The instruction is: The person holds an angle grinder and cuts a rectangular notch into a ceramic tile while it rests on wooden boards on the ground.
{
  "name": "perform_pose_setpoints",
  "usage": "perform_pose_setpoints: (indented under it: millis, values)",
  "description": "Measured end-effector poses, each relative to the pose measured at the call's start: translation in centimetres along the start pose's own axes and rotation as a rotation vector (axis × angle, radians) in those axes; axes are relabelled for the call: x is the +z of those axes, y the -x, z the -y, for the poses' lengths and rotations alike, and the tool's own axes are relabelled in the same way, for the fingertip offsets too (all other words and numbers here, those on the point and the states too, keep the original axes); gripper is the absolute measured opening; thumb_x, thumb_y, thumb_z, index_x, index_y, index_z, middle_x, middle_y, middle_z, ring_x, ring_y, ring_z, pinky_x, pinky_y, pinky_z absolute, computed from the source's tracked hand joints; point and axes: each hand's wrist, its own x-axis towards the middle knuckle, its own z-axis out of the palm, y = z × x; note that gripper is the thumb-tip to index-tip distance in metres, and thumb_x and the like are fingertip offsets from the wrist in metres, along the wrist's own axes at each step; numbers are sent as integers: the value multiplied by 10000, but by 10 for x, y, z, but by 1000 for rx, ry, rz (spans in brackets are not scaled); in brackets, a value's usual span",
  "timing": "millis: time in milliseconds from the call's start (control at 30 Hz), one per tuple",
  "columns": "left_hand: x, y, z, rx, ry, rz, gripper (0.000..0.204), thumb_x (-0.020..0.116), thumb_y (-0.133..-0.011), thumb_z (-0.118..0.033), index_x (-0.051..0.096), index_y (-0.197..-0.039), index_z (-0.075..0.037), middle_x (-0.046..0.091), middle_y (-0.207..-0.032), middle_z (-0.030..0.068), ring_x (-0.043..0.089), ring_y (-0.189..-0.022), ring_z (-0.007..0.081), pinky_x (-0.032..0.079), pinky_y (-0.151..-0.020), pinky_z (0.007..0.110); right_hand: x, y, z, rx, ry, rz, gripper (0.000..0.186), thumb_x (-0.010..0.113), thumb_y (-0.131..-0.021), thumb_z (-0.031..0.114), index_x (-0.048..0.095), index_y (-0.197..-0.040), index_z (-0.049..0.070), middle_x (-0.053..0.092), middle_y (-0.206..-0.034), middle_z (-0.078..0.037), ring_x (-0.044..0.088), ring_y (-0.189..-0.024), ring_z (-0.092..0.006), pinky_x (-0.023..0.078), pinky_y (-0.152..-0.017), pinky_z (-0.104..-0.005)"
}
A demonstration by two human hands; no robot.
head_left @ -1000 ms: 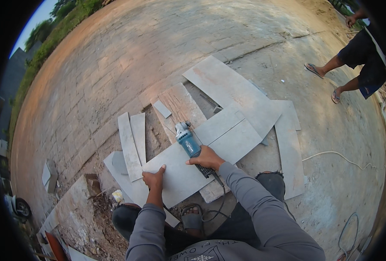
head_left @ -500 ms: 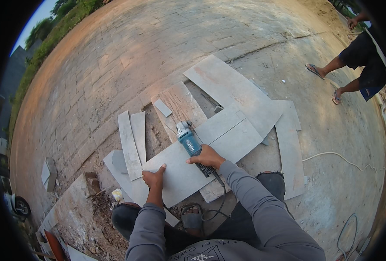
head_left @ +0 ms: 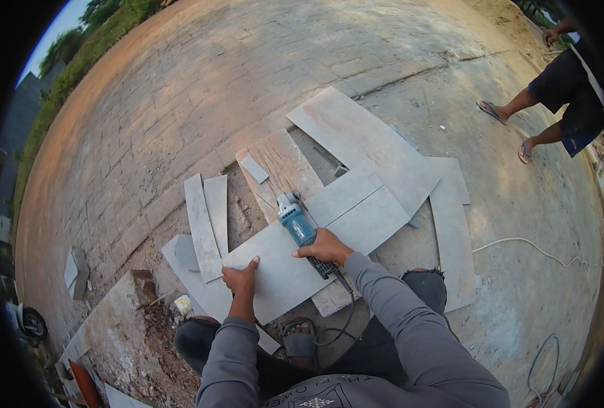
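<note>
A blue angle grinder (head_left: 296,224) rests over a long pale grey tile (head_left: 268,289), its metal head pointing away from me. My right hand (head_left: 325,247) is wrapped around the grinder's body near its rear end, where a dark cord (head_left: 350,299) trails down between my legs. On the tile, a thin dark straight line (head_left: 356,206) runs from the right end toward the grinder. My left hand (head_left: 240,275) grips the tile's left edge with the thumb on top; its other fingers are partly hidden. The grinder's disc is hard to make out.
Under the tile lies a worn wooden board (head_left: 281,160) with a small offcut (head_left: 255,168) on it. Narrow tile strips (head_left: 204,217) lie left, larger tiles (head_left: 356,129) far right. A person in sandals (head_left: 567,95) stands at right. Rubble (head_left: 138,333) is heaped left; a pale cable (head_left: 530,241) crosses the ground.
The grinder and my right hand have shifted very slightly toward me along the tile. My left hand and the tile look unmoved.
</note>
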Motion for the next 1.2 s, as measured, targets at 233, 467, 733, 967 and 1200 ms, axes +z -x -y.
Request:
perform_pose_setpoints:
  millis: [233, 467, 733, 967, 1200]
  values:
    - [-1, 1, -1, -11, 1, 13, 976, 903, -574, -462, 411, -1245, 49, 488, -1285, 270, 507, -1189, 433, 444, -992, 514, 1, 5, 1, 15, 5, -30, 828, 848, -615, 410, 548, -1137, -158, 622, -1084, -281, 637, -985, -338, 487, -870, -337]
    - [-2, 2, -1, -14, 0, 12, 994, 903, -577, -455, 399, -1270, 49, 480, -1299, 271, 499, -1200, 433, 441, -999, 510, 4, 8, -6, 0, -12, -25, 828, 858, -606, 422, 564, -1121, -155, 632, -1076, -280, 641, -985, -345, 487, -869, -354]
    - [-5, 4, -3, -21, 8, 19, 1015, 906, -571, -451, 391, -1290, 45, 476, -1312, 266, 490, -1212, 430, 432, -1010, 509, 4, 11, -9, 5, -23, -17, 804, 862, -606, 408, 567, -1104, -150, 636, -1057, -268, 643, -968, -341, 491, -855, -354]
    - [-7, 9, -5, 22, -9, -14, 1013, 900, -577, -457, 402, -1245, 120, 498, -1264, 325, 523, -1177, 450, 439, -1011, 470, 5, 19, -10, -11, -32, -44, 755, 851, -618, 409, 584, -1083, -123, 643, -1022, -235, 637, -946, -308, 484, -844, -334]
    - [-7, 9, -6, 7, -5, -2, 1007, 897, -582, -459, 402, -1246, 114, 495, -1269, 322, 518, -1181, 447, 436, -1014, 468, 4, 25, -16, 13, -19, -4, 787, 847, -621, 423, 566, -1093, -141, 635, -1025, -253, 637, -940, -318, 483, -847, -334]
